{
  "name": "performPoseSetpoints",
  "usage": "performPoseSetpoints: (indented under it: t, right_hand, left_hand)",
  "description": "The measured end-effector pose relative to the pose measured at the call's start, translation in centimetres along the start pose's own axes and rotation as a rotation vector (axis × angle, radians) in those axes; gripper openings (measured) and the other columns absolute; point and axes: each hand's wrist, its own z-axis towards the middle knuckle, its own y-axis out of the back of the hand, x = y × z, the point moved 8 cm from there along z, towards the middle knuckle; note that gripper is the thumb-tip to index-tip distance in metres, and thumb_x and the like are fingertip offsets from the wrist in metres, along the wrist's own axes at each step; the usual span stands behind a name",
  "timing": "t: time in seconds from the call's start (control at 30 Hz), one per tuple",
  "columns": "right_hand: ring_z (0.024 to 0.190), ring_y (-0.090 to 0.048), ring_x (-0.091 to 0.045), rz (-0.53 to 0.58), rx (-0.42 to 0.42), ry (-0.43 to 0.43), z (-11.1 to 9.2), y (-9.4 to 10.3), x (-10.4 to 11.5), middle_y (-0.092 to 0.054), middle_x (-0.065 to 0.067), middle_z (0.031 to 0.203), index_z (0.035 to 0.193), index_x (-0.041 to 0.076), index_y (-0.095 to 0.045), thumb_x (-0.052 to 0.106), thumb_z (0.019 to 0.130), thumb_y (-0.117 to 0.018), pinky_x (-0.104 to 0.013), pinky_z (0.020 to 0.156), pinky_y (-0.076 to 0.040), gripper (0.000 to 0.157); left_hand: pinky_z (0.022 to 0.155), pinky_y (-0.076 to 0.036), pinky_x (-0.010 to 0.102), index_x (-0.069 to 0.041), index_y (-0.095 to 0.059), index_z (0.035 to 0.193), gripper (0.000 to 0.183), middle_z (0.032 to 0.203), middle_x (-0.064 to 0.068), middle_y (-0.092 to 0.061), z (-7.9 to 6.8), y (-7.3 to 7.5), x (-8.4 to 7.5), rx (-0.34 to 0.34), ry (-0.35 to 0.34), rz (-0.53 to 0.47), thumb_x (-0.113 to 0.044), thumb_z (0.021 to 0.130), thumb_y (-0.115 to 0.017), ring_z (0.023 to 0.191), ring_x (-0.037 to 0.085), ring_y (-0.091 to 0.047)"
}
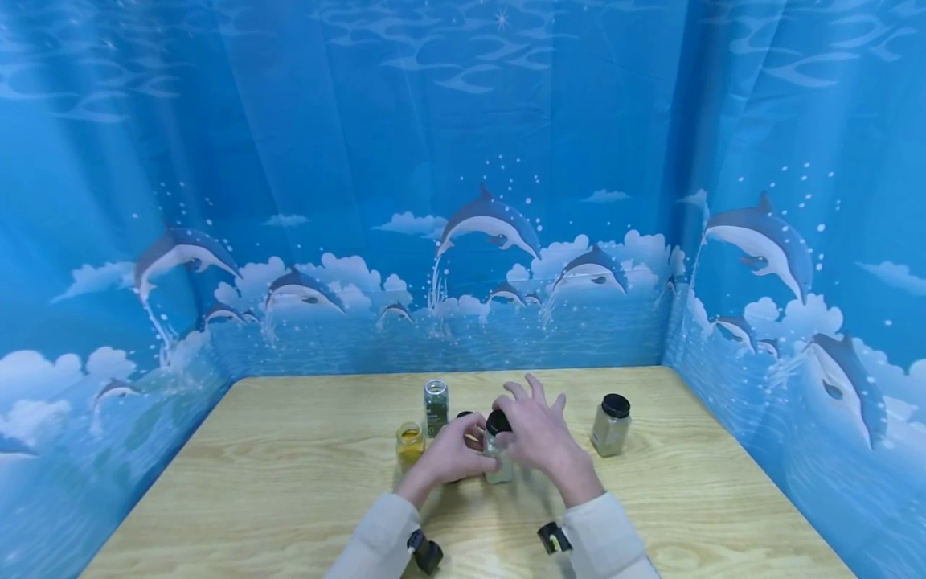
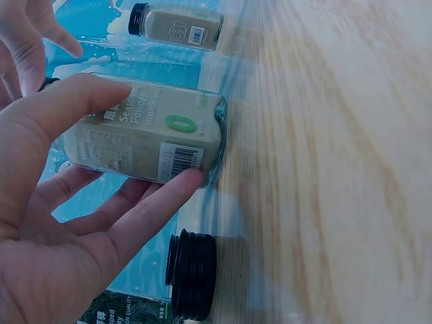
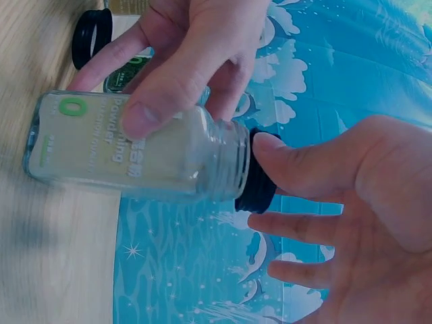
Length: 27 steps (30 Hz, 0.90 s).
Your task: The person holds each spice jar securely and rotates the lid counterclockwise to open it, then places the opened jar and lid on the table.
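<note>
My left hand [image 1: 457, 452] holds a square glass jar [image 2: 150, 142] of pale seasoning powder, thumb on one side and fingers on the other. The jar stands upright with its base at the table. Over its mouth, my right hand [image 1: 538, 430] pinches a black screw cap [image 3: 260, 179] between thumb and fingers. Neck threads show below the cap in the right wrist view. Left of my left hand are a lidless jar of yellow powder [image 1: 410, 447] and a lidless jar of green flakes [image 1: 436, 408]. Loose black caps [image 2: 194, 275] lie beside the left hand in its wrist view.
A black-capped jar of pale powder [image 1: 611, 426] stands to the right on the wooden table [image 1: 275, 482]. Blue dolphin-print curtains [image 1: 347, 201] hang behind the table and along both sides.
</note>
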Motion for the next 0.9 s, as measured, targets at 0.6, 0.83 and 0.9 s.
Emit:
performPoseSetpoints:
  t: [0.6, 0.83, 0.9]
  right_hand:
    - [0.107, -0.051, -0.029, 0.028, -0.072, -0.066, 0.5, 1.0, -1.8, -0.061, -0.003, 0.112, 0.127, 0.034, -0.058, 0.02, 0.089, -0.064, -0.056, 0.081, -0.048, 0.04]
    - [0.103, -0.057, -0.032, 0.057, -0.096, -0.169, 0.7, 0.8, -3.9, -0.07, -0.006, 0.102, 0.117, 0.021, -0.062, 0.03, 0.082, -0.073, -0.054, 0.079, -0.05, 0.037]
    - [0.098, -0.059, -0.03, 0.075, -0.083, -0.197, 0.8, 0.4, -4.6, -0.07, -0.004, 0.094, 0.113, 0.019, -0.063, 0.031, 0.079, -0.076, -0.049, 0.076, -0.051, 0.038]
  left_hand:
    - [0.084, -0.056, 0.031, -0.022, -0.059, 0.119, 0.049, 0.112, 0.004, -0.065, 0.1, 0.1, 0.4, -0.001, -0.004, -0.013, -0.021, 0.074, -0.081, 0.099, 0.02, -0.065]
    - [0.09, -0.055, 0.039, -0.017, -0.053, 0.13, 0.058, 0.118, 0.01, -0.064, 0.1, 0.4, 0.4, -0.05, 0.0, 0.045, -0.021, 0.078, -0.078, 0.106, 0.025, -0.064]
    - [0.091, -0.054, 0.039, -0.019, -0.053, 0.129, 0.056, 0.117, 0.009, -0.064, 0.1, 0.5, 0.4, -0.069, 0.004, 0.057, -0.021, 0.079, -0.077, 0.106, 0.025, -0.064]
